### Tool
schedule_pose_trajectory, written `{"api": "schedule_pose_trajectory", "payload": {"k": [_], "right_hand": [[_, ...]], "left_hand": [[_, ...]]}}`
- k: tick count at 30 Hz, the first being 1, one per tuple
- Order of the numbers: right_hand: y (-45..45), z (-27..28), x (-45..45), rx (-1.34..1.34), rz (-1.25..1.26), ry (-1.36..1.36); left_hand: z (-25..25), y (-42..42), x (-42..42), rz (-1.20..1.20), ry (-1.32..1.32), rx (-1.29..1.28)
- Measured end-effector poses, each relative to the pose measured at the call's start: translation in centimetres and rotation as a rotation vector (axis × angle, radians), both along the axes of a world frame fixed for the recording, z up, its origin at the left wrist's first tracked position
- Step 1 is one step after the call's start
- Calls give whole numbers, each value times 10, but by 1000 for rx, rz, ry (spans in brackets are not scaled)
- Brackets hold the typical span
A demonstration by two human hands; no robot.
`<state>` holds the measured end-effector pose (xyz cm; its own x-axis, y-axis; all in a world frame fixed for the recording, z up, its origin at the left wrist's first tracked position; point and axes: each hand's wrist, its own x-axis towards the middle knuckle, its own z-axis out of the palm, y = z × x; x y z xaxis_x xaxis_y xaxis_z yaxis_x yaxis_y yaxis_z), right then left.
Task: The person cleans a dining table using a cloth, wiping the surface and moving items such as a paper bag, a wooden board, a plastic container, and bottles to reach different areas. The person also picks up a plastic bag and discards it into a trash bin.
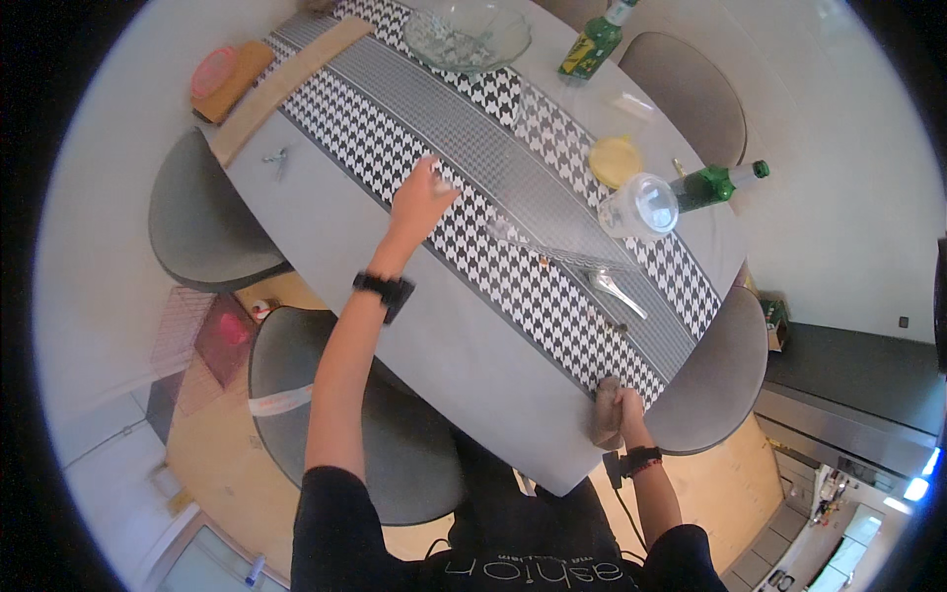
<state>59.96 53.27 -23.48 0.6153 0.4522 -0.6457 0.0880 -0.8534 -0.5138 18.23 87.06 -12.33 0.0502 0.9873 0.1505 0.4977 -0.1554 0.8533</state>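
My left hand point(423, 198) hovers over or touches the houndstooth table runner point(370, 118), fingers curled. Something small and whitish shows by its fingertips, too blurred to name. At the table's near right corner, my right hand point(630, 413) grips a grey-brown cloth point(608, 414), which lies over the runner's end. Between the hands, a metal spoon point(620, 294) rests on the runner beside a clear ridged piece point(566, 255), perhaps a dish edge. Small brown crumbs point(544, 260) lie close to it. Beyond stands a clear plastic cup point(638, 209), next to a yellow round lid point(615, 162).
A green bottle point(703, 189) lies or leans behind the cup; another green bottle point(592, 46) stands farther back. A glass bowl point(467, 37) sits at the far end. To the left are a long tan strip point(292, 89) and a small metallic item point(275, 157). Grey chairs point(211, 214) surround the table.
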Motion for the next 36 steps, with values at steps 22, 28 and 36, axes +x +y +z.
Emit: {"api": "schedule_pose_trajectory", "payload": {"k": [22, 28, 36], "right_hand": [[-30, 115, -3, 12, 161, 975], [-65, 84, -25, -43, 491, 830], [-153, 98, -255, -31, 1047, 880]], "left_hand": [[53, -565, 64, 751, 42, -230], [16, -739, 63, 1169, 116, -256], [-8, -1015, 138, 1765, 73, -492]]}}
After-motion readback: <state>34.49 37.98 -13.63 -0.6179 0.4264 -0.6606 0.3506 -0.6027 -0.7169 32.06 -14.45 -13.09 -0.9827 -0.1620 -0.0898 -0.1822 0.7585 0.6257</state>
